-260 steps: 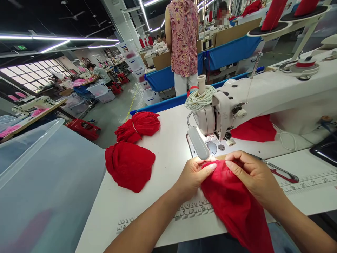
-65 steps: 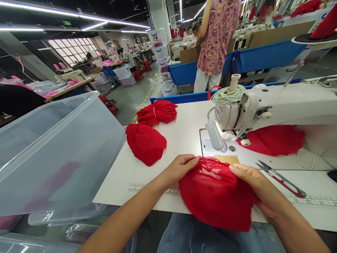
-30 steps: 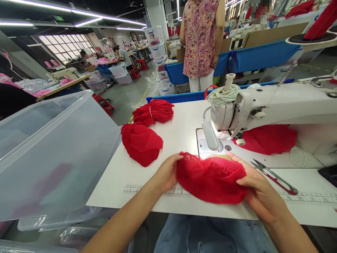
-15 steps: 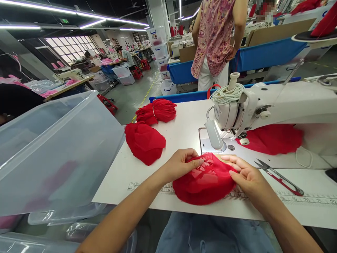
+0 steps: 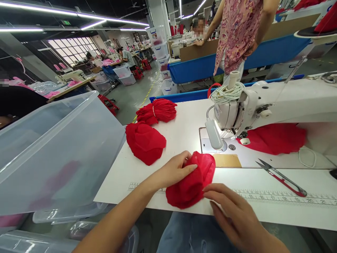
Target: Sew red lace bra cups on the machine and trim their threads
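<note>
Loosely bunched, bright red fabric (image 5: 192, 184)

A sewing workshop
A sewing machine (image 5: 289, 102) and red cloth (image 5: 185, 193) share a ruler-marked bench (image 5: 181, 137), a thread cone (image 5: 329, 21) at its right; beyond are another machine (image 5: 75, 75), a seated worker (image 5: 127, 57), stacked boxes (image 5: 159, 49) and strip lights (image 5: 39, 8).

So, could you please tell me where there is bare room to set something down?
Bare tabletop lies between the tied red bundle and the lamp, and between the snips and the table's front edge. It is crowded around the red cloth, with the left hand on it and the right hand at its edge. Red fabric also lies under the sewing machine.
</note>
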Demonstrator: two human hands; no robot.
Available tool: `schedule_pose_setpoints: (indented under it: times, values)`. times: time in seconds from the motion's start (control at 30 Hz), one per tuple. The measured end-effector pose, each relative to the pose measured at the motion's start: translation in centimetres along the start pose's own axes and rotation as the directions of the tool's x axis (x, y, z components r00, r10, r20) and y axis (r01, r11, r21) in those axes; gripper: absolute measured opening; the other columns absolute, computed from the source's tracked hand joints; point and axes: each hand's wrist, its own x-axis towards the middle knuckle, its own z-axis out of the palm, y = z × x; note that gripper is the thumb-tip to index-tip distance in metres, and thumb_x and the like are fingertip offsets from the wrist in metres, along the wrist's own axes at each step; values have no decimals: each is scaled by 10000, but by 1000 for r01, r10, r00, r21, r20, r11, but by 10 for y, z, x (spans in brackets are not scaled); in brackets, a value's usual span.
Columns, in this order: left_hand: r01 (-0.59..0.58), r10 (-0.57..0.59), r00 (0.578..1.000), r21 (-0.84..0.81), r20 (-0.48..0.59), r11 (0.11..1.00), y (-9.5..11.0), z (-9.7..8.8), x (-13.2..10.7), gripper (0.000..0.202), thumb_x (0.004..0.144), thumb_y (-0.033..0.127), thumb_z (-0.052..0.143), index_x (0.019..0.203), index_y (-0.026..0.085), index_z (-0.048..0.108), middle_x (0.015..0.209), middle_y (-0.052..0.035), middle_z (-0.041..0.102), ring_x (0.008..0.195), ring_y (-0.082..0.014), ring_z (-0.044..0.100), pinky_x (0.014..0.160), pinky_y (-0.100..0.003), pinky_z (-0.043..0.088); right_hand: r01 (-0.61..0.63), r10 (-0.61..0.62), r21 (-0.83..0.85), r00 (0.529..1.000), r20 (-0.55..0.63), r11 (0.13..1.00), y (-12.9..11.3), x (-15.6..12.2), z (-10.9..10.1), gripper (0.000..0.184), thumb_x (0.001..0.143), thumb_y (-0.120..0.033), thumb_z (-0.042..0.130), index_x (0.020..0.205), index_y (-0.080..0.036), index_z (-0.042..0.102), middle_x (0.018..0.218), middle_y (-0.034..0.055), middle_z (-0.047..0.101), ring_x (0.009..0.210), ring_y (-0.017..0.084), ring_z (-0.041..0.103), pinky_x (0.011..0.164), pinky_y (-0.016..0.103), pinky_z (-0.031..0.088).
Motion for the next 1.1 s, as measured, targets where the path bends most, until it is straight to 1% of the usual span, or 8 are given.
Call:
schedule_pose_setpoints:
  times: [0.1,0.2,0.3,0.37,0.47,0.7,0.9,1.1]
  values:
    - [-30,34,999,-146,26,989,16,20,-19,117,911,314,519,889,217,457,761,25,520,663,-126,468,592,-238,369,-225,232,349,972,23,910,-2,3,11,527,786,-358,752,1285,-310,592,1243,81,677,1074,266,674,907,364,563]
    - [-57,104,975,-231,196,971,23,31,-29,165,952,352,485,1014,208,537,888,-35,614,789,-163,588,688,-262,447,-466,566,627,823,48,624,0,6,12,571,729,-503,787,1229,-300,600,1110,65,727,1003,271,695,831,374,582]
    - [-156,134,984,-202,-119,967,14,23,-14,192,947,389,518,981,205,564,829,-20,609,661,-139,575,621,-252,441,-580,738,708,663,124,403,5,9,0,414,771,-482,760,1107,-255,673,941,60,759,886,258,712,728,344,578]
    - [-214,164,941,-147,-297,966,5,13,4,175,895,363,617,959,200,618,953,-47,640,830,-169,605,742,-262,466,-598,775,734,611,158,322,6,11,-10,400,756,-495,767,1058,-237,711,912,63,768,831,252,712,700,336,566]
    - [-197,181,980,-323,-80,926,1,4,27,314,898,457,614,1098,225,681,1195,-83,656,1172,-230,564,1006,-314,400,-602,804,752,570,169,269,0,14,-24,347,698,-476,813,940,-235,753,863,52,773,776,229,702,696,314,551]
    - [73,129,906,-448,403,891,13,18,40,415,739,574,747,829,169,751,850,-67,731,796,-197,660,771,-289,505,-611,777,712,612,149,345,-9,23,-39,360,619,-460,864,867,-224,751,803,52,757,725,221,690,668,318,560]
    - [30,92,981,-593,174,805,4,36,46,299,651,375,855,786,149,712,782,-21,707,713,-147,639,686,-235,492,-607,706,552,707,47,571,16,25,-50,414,754,-484,757,1089,-244,711,1047,71,750,938,264,686,770,342,569]
    - [60,130,961,-639,245,767,-1,41,47,373,684,399,839,934,143,731,858,-56,735,786,-182,672,768,-286,522,-610,705,478,709,-28,632,11,34,-49,383,785,-468,713,1103,-256,701,990,42,751,811,219,681,662,289,551]
